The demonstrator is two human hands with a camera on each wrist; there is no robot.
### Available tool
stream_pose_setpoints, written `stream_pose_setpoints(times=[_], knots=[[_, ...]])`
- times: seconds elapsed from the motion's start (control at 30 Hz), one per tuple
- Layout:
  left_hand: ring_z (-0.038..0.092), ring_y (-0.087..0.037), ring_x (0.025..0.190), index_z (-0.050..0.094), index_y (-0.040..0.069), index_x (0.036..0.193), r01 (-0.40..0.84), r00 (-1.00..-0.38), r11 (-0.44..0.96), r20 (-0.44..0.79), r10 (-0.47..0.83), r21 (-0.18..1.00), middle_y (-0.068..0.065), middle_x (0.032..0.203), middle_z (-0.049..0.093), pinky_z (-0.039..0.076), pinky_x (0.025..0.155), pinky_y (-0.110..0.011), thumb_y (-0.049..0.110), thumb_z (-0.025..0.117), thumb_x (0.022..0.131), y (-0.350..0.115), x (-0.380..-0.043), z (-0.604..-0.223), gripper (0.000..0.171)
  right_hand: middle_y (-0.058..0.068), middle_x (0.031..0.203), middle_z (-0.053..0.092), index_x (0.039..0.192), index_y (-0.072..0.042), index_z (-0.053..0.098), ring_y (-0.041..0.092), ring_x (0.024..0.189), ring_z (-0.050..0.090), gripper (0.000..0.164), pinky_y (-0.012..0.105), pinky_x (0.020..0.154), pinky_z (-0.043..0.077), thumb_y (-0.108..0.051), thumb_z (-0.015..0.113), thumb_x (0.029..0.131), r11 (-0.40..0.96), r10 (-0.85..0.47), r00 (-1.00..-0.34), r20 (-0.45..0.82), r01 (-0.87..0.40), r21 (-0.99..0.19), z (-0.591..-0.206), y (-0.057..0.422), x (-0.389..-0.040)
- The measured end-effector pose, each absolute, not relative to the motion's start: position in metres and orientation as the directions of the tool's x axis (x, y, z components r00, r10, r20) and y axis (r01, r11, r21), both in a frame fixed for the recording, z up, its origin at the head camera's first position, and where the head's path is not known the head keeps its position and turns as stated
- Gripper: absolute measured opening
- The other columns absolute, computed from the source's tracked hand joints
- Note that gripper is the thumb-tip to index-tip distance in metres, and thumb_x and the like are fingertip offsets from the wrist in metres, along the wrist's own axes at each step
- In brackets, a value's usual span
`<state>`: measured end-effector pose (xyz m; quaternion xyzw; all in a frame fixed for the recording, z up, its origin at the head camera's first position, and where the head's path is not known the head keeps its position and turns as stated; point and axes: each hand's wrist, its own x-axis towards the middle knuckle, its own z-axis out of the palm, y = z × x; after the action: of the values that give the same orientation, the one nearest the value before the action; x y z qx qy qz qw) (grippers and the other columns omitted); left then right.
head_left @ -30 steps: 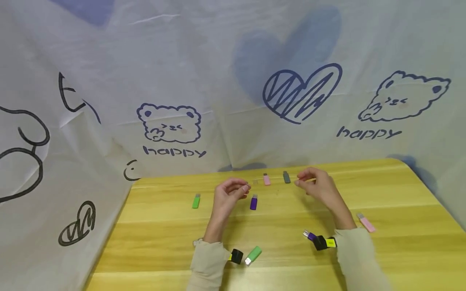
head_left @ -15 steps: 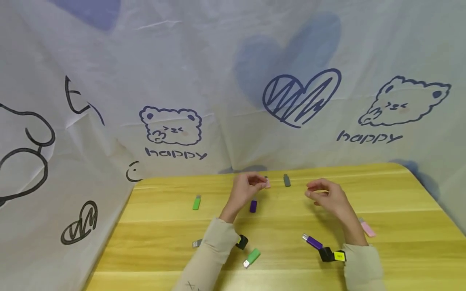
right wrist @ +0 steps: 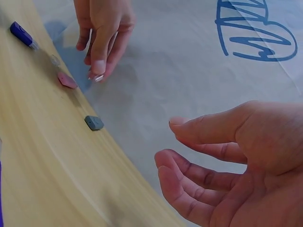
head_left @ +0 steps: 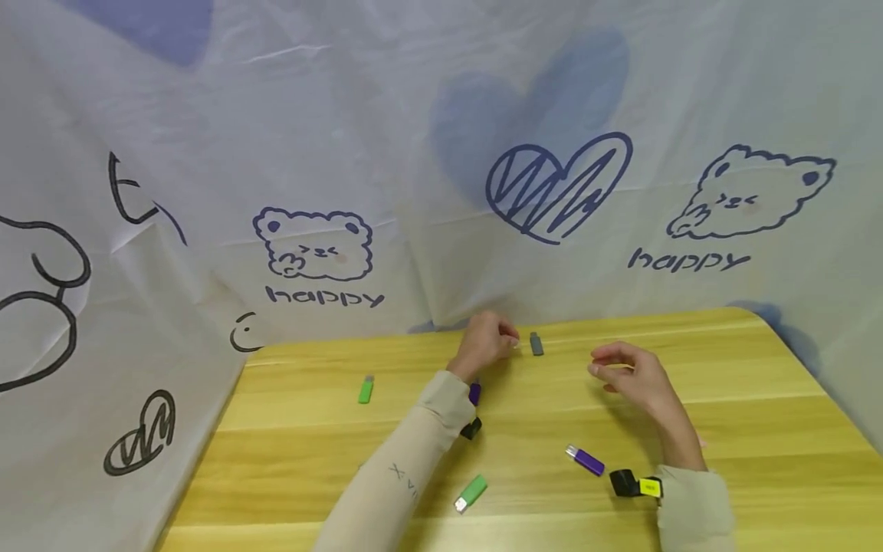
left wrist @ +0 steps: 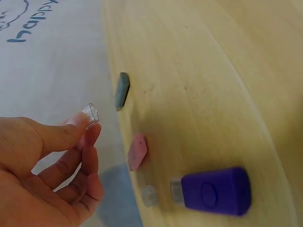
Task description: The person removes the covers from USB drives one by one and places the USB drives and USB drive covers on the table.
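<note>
In the left wrist view, my left hand (left wrist: 57,161) pinches a small clear plastic cap (left wrist: 91,116) between thumb and index finger, above the table's far edge. Below it lie a pink USB stick (left wrist: 138,152), a grey USB stick (left wrist: 122,90), a purple USB stick (left wrist: 215,190) and another clear cap (left wrist: 148,196). From the head view, the left hand (head_left: 484,337) covers the pink stick, while the grey USB stick (head_left: 536,343) lies just to its right. My right hand (head_left: 633,374) hovers to the right of the grey stick, fingers loosely bent around nothing.
On the wooden table (head_left: 759,383) lie a green USB stick (head_left: 366,389) at left, another green one (head_left: 471,493) in front, and a purple one (head_left: 585,460) near the right wrist. A printed cloth (head_left: 428,153) hangs behind the far edge.
The left hand has moved right and farther back with the clear cap, past the purple stick and over the pink one. The right hand has drifted slightly right and nearer.
</note>
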<state>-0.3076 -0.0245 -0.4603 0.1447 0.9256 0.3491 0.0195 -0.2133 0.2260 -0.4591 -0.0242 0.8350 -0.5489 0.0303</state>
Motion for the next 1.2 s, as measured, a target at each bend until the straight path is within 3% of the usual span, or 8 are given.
stream_pose_setpoints(times=[0.17,0.43,0.63,0.77,0.97,1.07,1.2], knots=[[0.068,-0.014,0.078,0.083,0.009,0.089,0.301,-0.946,0.775,0.068,0.318,0.556,-0.001,0.088,0.077,0.055,0.067,-0.022,0.009,0.079,0.091,-0.013,-0.314,-0.469,0.005,0.025,0.122,0.064,0.126,0.009,0.061,0.040,0.105,0.068,0.034,0.037,0.079,0.062,-0.012,0.068,0.101,0.397,-0.048,-0.999,-0.016,-0.004,-0.918,-0.462,0.233,-0.212],[0.070,-0.014,0.078,0.084,0.016,0.087,0.272,-0.957,0.848,0.035,0.288,0.454,0.004,0.087,0.077,0.058,0.070,-0.028,0.018,0.079,0.092,-0.011,-0.317,-0.484,0.007,0.025,0.119,0.065,0.125,0.010,0.061,0.037,0.102,0.069,0.034,0.036,0.077,0.062,-0.011,0.069,0.100,0.398,-0.046,-0.999,-0.018,-0.002,-0.917,-0.466,0.230,-0.214],[0.071,-0.021,0.091,0.083,0.019,0.088,0.248,-0.966,0.884,0.037,0.255,0.397,0.006,0.090,0.077,0.055,0.094,-0.047,0.022,0.079,0.093,-0.004,-0.320,-0.487,0.006,0.025,0.119,0.065,0.125,0.010,0.061,0.040,0.104,0.068,0.033,0.041,0.080,0.062,-0.010,0.067,0.101,0.397,-0.061,-0.998,-0.015,-0.010,-0.918,-0.466,0.230,-0.214],[0.070,-0.023,0.092,0.083,0.019,0.090,0.260,-0.964,0.879,0.059,0.258,0.400,0.005,0.091,0.076,0.049,0.101,-0.057,0.019,0.078,0.094,-0.003,-0.320,-0.489,0.007,0.025,0.120,0.065,0.125,0.010,0.061,0.041,0.105,0.068,0.031,0.043,0.081,0.062,-0.009,0.066,0.101,0.407,-0.059,-0.998,-0.019,-0.007,-0.913,-0.465,0.228,-0.213],[0.071,-0.020,0.089,0.082,0.010,0.099,0.304,-0.953,0.791,0.158,0.259,0.532,-0.001,0.093,0.077,0.058,0.086,-0.039,0.011,0.072,0.096,-0.010,-0.312,-0.483,0.011,0.025,0.120,0.065,0.125,0.010,0.061,0.040,0.102,0.068,0.032,0.043,0.081,0.062,-0.011,0.067,0.101,0.424,-0.075,-0.997,-0.014,-0.020,-0.906,-0.462,0.224,-0.212],[0.069,-0.018,0.085,0.080,0.006,0.104,0.312,-0.950,0.698,0.190,0.249,0.644,-0.004,0.094,0.075,0.057,0.073,-0.029,0.009,0.069,0.098,-0.014,-0.302,-0.472,0.014,0.024,0.121,0.065,0.125,0.009,0.061,0.041,0.102,0.067,0.031,0.044,0.081,0.061,-0.011,0.067,0.101,0.438,-0.084,-0.996,-0.013,-0.025,-0.899,-0.459,0.225,-0.211],[0.065,-0.017,0.080,0.078,0.004,0.109,0.354,-0.932,0.570,0.231,0.278,0.741,-0.006,0.094,0.073,0.053,0.068,-0.026,0.010,0.067,0.100,-0.023,-0.283,-0.459,0.015,0.024,0.121,0.065,0.124,0.008,0.063,0.042,0.102,0.067,0.030,0.046,0.081,0.061,-0.011,0.067,0.101,0.443,-0.102,-0.995,0.004,-0.049,-0.895,-0.456,0.225,-0.210]])
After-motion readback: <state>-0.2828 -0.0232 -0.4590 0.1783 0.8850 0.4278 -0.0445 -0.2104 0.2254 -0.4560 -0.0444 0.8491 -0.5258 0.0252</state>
